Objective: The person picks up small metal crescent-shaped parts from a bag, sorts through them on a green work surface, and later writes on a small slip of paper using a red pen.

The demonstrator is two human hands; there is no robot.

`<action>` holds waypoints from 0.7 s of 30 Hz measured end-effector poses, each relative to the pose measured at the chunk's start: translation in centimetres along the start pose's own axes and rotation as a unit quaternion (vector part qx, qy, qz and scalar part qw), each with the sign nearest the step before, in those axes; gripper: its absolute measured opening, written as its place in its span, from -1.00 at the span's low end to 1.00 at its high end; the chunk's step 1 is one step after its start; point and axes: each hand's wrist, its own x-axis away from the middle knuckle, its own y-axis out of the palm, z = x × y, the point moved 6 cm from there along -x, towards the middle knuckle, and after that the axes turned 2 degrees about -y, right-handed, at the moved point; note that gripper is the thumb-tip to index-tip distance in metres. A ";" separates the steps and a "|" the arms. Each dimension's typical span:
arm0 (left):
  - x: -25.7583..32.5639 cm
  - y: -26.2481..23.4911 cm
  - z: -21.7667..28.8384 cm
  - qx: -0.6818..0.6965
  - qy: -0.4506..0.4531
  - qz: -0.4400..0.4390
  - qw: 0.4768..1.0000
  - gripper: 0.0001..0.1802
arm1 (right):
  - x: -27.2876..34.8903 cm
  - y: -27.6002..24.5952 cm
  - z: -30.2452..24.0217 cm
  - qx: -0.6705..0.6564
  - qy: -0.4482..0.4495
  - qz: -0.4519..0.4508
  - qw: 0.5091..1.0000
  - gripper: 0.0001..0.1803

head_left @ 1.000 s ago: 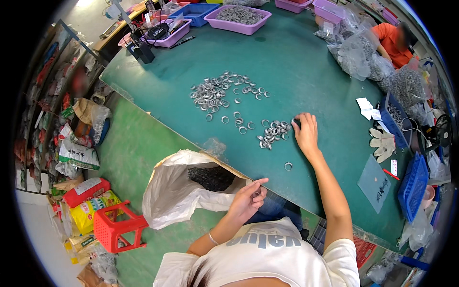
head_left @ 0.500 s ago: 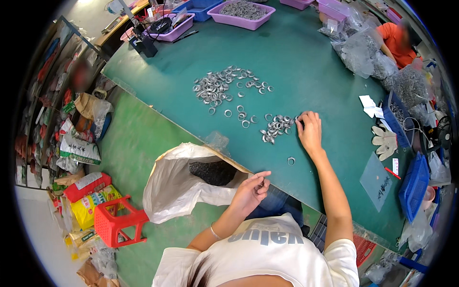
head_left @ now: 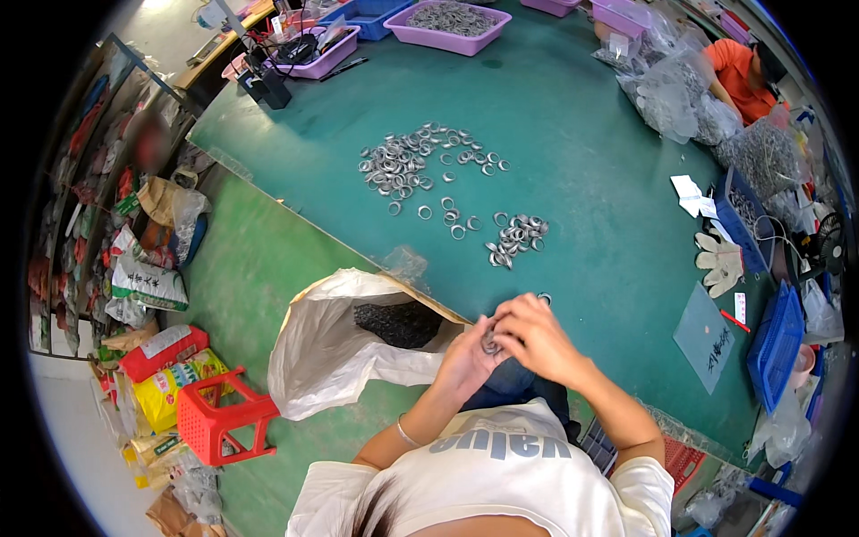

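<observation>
My left hand (head_left: pixel 467 356) and my right hand (head_left: pixel 530 333) meet close to my chest at the near edge of the green table (head_left: pixel 573 134). Both are closed around a small clump of metal rings (head_left: pixel 489 342). A small pile of the same rings (head_left: pixel 516 237) lies on the table just beyond my hands. A bigger spread of rings (head_left: pixel 407 164) lies farther out. Below my left hand an open white sack (head_left: pixel 335 353) with dark pieces inside stands on the floor.
Purple trays (head_left: pixel 452 15) and a blue bin stand at the far table edge. A person in orange (head_left: pixel 738 72) sits at the far right among clear bags. White gloves (head_left: pixel 718 261), blue baskets (head_left: pixel 774 345) lie right. A red stool (head_left: pixel 213 419) stands on the floor left.
My right hand left the small ring pile and came back to my left hand, bringing rings with it. The left hand rose slightly to meet it.
</observation>
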 end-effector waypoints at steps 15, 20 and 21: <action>5.4 -7.0 8.0 -0.425 0.347 0.137 0.825 -0.66 | 2.2 -1.8 6.2 0.023 0.169 0.133 0.976 -0.87; 1.6 -3.1 0.6 -0.105 0.020 -0.066 0.992 -0.64 | -0.2 0.9 1.2 -0.200 0.134 -0.080 0.967 -0.83; 1.1 -3.0 -0.5 -0.059 -0.033 -0.115 0.991 -0.63 | -0.9 -0.2 2.4 -0.179 0.122 -0.003 0.976 -0.82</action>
